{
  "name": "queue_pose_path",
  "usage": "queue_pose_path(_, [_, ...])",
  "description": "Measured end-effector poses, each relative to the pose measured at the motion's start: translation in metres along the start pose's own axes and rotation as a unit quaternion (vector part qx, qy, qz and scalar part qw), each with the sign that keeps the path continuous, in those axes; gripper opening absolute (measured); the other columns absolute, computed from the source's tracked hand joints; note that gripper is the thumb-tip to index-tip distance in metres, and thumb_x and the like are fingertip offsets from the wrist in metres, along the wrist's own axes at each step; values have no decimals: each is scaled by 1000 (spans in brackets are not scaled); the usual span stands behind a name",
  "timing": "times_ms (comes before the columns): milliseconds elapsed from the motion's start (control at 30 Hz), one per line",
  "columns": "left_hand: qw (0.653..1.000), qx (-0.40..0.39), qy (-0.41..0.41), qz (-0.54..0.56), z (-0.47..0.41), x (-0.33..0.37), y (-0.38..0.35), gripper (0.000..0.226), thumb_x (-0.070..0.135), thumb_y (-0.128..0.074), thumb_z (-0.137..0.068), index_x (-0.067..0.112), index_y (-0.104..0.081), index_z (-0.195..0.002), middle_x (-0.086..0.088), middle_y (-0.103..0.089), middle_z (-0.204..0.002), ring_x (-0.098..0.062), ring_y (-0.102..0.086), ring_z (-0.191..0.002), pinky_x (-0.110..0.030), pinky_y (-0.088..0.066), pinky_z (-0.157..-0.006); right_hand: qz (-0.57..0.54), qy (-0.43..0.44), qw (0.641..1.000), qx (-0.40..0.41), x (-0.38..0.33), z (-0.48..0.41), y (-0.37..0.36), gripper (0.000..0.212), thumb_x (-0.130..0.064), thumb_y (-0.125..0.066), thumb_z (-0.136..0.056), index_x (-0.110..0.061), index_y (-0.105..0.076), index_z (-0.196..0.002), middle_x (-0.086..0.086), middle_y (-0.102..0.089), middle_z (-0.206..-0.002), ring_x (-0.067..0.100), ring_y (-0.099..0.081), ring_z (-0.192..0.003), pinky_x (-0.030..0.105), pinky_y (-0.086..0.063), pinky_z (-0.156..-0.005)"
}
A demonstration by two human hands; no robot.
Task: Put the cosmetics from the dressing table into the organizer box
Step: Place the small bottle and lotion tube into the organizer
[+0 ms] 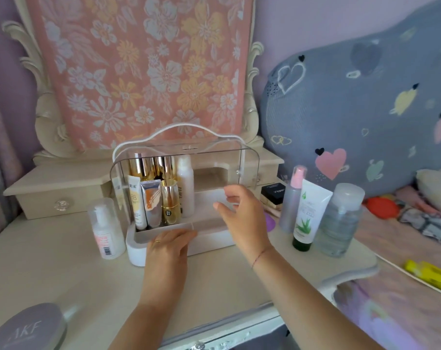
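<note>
The box [181,238] stands in the middle of the table [63,269] with its clear lid [214,170] raised, and its left half is already full of tubes and gold bottles [148,168]; the right half is free. The left hand [167,246] lies flat on the front rim of the box and holds nothing. The right hand [239,210] hovers in front of the free half, fingers spread wide, also empty. On the right side of the table wait a pink spray [294,198], an aloe tube [306,215], a clear bottle [340,221] and a black jar [272,192]; a white pump bottle [105,228] stands left of the box. I think the next step is to fetch one of these. It is best to keep the left hand on the box so it does not slide, take the spray low on its body, and put it upright at the back, so the short items fit in front.
</note>
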State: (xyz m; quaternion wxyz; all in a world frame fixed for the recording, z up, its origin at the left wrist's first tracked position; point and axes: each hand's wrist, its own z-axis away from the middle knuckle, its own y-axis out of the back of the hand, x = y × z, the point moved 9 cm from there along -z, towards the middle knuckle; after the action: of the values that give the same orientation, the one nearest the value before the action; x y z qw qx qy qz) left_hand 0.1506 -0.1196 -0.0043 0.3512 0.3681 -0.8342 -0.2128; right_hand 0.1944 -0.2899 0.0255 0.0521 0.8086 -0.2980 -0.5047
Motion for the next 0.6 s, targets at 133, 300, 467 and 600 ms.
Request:
queue_pose_path(133, [1000, -2, 6, 8, 0, -2, 0, 29, -12, -67, -76, 8, -74, -97, -9, -73, -98, -31, -66, -88, -43, -52, -78, -51, -1, 993, 111, 11, 46, 77, 27, -18, -74, -78, -35, -60, -94, -14, -67, -95, 3, -62, -90, 11, -47, -80])
queue_pose_path(300, [1000, 5, 9, 2, 1, -3, 0, 30, -12, -67, -75, 8, -74, -97, -11, -73, -99, -33, -66, -89, -43, -51, -80, -88, -62, 967, 232, 50, 96, 137, 27, -13, -75, -77, -27, -62, -97, -4, -68, -98, 10, -64, -93, 16, -49, -83])
queue_pose_path(467, [1000, 7, 3, -5, 2, 0, 1, 29, -13, -67, -75, 7, -74, -96, -11, -73, -99, -32, -66, -88, -44, -51, -79, -60, -74, 957, 273, 57, 94, 151, 36, -11, -72, -79, -29, -57, -106, -19, -60, -100, -7, -58, -90, 3, -40, -80])
queue_pose_path(600, [1000, 12, -2, -6, 2, 3, 3, 30, -13, -67, -75, 7, -74, -95, -11, -73, -98, -32, -67, -88, -44, -52, -79, -31, -94, 952, 290, 62, 84, 151, 39, -11, -71, -80, -18, -59, -116, -15, -57, -102, 3, -54, -93, 8, -36, -74])
